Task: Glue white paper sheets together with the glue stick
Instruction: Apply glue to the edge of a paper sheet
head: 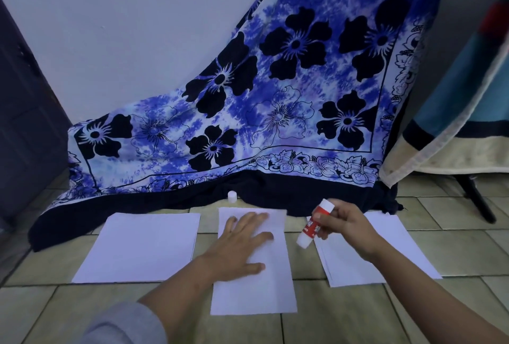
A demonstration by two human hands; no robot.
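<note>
Three lots of white paper lie on the tiled floor: a left sheet (140, 247), a middle sheet (256, 288) and a right stack (391, 250). My left hand (239, 244) presses flat on the middle sheet, fingers spread. Just right of that sheet, my right hand (344, 222) grips a red and white glue stick (314, 225), held tilted above the floor. The stick's white cap (232, 196) stands apart on the floor, beyond the middle sheet, at the cloth's edge.
A blue flowered cloth (275, 90) drapes over something against the wall, its dark hem reaching the papers' far edges. A striped blanket (454, 112) hangs at the right over a dark stand leg (476, 197). A dark door (24, 112) is at the left.
</note>
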